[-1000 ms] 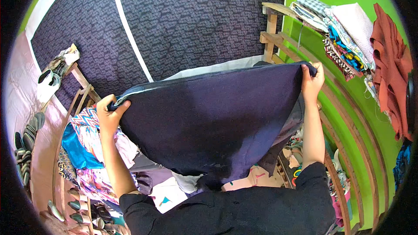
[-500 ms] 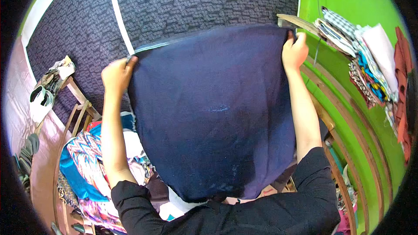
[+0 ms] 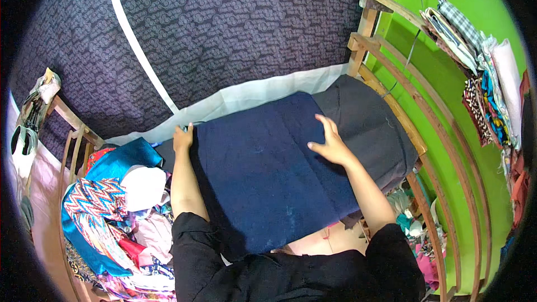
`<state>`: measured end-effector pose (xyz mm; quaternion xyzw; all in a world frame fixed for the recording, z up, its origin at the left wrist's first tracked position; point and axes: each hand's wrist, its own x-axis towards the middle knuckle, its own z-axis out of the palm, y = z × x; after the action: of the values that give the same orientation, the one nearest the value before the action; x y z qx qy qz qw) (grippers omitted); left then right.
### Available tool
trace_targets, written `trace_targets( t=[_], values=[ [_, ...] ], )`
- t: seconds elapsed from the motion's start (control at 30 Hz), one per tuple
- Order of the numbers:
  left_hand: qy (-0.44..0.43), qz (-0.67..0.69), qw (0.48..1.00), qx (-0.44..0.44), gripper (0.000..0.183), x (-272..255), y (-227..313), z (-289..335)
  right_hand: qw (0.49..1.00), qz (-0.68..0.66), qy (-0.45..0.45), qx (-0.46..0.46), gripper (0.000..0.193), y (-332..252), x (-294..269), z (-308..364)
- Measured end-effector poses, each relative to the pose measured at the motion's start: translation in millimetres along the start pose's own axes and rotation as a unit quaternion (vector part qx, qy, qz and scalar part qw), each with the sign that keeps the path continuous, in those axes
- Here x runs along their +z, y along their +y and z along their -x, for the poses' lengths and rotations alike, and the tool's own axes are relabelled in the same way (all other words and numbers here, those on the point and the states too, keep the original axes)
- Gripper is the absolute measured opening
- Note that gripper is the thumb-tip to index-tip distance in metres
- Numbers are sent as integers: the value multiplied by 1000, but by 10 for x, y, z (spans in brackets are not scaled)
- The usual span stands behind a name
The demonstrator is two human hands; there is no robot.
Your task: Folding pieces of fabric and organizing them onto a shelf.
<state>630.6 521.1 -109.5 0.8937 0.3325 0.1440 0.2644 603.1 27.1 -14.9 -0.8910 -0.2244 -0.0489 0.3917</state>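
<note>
A navy blue cloth (image 3: 263,168) lies spread over a dark grey covered surface (image 3: 366,128) in front of me. At its far left corner, my left hand (image 3: 183,138) pinches the edge between thumb and fingers. My right hand (image 3: 334,144) is over the right part of the cloth, its thumb and fingers apart and nothing in them. Pale specks mark the cloth in its middle and toward its near edge.
On the left is a heap of mixed garments (image 3: 100,207) with a white cap-like piece (image 3: 144,189). Curved wooden rails (image 3: 447,140) run along the green wall at right, with folded fabrics (image 3: 486,89) hanging there. A patterned dark curtain (image 3: 240,28) stands behind.
The navy cloth has come down from being held up in both hands to lying on the surface. My right hand has let go of its corner; both hands are lower.
</note>
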Motion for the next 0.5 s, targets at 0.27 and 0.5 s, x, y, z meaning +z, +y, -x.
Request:
trace_targets(
  t=[0.27, 0.5],
  values=[
    [141, 78, 968, 190, 27, -1062, 0, 1519, 971, 33, 217, 96, 54, 445, -217, 1611],
    [336, 276, 901, -13, 70, -784, -704, 4198, 861, -253, 344, 277, 61, 1400, 316, 2871]
  ],
)
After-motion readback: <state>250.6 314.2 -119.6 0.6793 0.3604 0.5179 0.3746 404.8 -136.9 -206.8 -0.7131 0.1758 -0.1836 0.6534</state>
